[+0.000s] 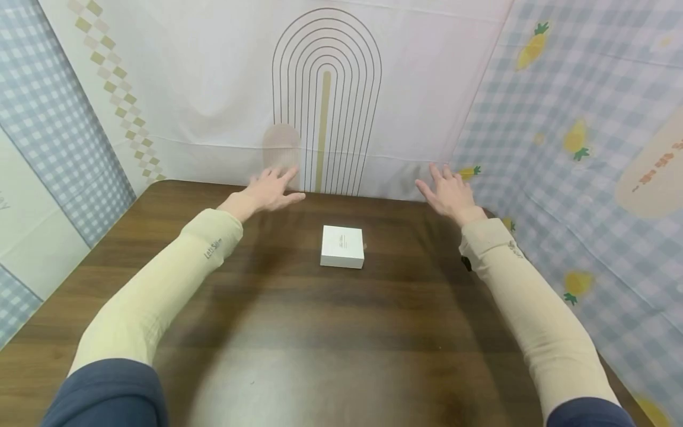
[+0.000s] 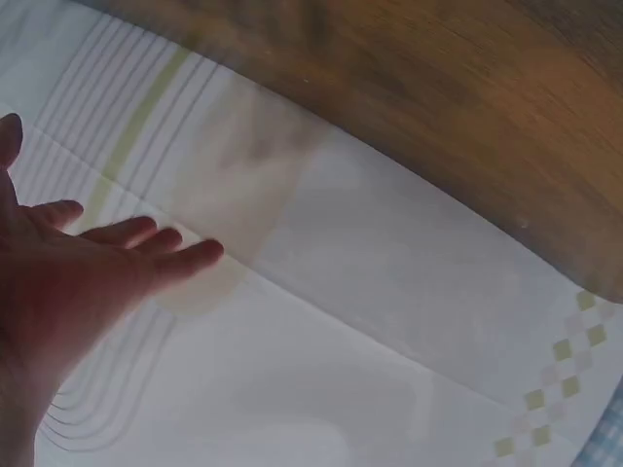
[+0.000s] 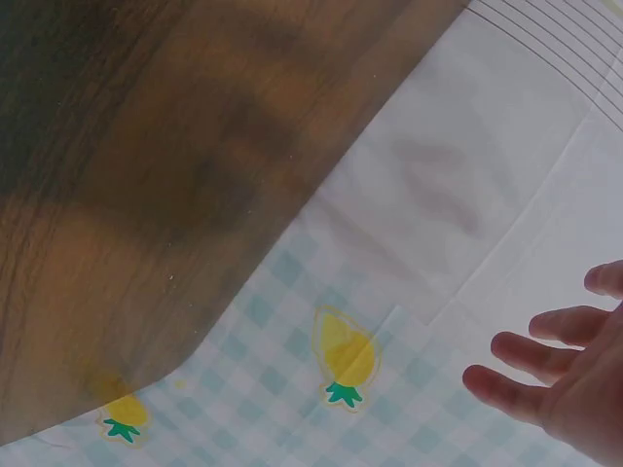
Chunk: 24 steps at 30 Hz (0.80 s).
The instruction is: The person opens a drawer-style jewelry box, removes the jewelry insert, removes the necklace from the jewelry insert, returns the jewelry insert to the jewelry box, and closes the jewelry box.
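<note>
A small white box (image 1: 342, 247) with faint print on its lid sits on the brown wooden table, near the far edge. My left hand (image 1: 267, 191) reaches over the table beyond the box and to its left, fingers spread and holding nothing. To the right of the box, my right hand (image 1: 448, 193) is raised near the far edge, its fingers also spread. In the left wrist view the left hand (image 2: 88, 268) shows straight fingers against the white cloth. The right hand (image 3: 565, 365) appears at the lower right of the right wrist view, fingers apart.
The wooden table (image 1: 299, 320) ends at a white hanging cloth (image 1: 213, 89) with an arch pattern. On the right hangs a blue checked cloth (image 1: 544, 118) with yellow pineapples, close beside the right arm. Another checked cloth (image 1: 53, 77) hangs at the left.
</note>
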Each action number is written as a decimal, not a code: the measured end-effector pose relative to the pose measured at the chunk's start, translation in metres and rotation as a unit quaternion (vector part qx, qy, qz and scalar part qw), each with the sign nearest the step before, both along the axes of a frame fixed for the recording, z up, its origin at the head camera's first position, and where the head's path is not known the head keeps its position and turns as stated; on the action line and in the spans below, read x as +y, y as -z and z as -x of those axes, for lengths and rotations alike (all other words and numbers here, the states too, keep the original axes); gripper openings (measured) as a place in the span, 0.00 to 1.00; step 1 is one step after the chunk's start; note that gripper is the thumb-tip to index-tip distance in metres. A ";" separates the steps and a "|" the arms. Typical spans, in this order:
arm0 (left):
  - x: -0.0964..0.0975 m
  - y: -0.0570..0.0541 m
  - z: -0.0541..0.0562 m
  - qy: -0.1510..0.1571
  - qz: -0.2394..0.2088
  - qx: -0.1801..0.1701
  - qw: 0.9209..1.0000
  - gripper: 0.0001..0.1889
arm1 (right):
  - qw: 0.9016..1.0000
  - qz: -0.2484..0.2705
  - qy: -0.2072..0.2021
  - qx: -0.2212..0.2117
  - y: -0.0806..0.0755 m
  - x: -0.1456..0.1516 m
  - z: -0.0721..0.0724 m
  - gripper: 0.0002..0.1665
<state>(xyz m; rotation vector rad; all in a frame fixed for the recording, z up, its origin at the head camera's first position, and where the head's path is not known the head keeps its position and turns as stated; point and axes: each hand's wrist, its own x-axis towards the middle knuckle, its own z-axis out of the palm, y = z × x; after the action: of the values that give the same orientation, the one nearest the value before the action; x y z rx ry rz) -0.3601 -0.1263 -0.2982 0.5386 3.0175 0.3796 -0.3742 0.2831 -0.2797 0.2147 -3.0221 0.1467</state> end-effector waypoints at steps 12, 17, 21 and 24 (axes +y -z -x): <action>0.045 0.018 -0.016 0.117 0.060 -0.031 0.991 0.44 | 1.000 0.000 -0.006 0.020 0.005 -0.002 0.000 0.44; 0.060 0.022 -0.024 0.144 0.108 -0.034 0.983 0.49 | 1.000 0.005 -0.007 0.013 0.006 -0.003 -0.001 0.44; 0.065 0.025 -0.027 0.157 0.123 -0.035 0.979 0.52 | 1.000 0.001 -0.010 0.014 0.007 -0.004 0.000 0.44; 0.067 0.026 -0.028 0.167 0.127 -0.040 0.977 0.53 | 1.000 -0.003 -0.013 0.021 0.007 -0.005 0.001 0.43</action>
<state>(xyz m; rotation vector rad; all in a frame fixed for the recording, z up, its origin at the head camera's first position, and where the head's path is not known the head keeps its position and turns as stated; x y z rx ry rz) -0.3321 -0.0592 -0.3245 0.9566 2.7653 -0.0032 -0.3756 0.2785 -0.2870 0.2541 -2.9801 0.1345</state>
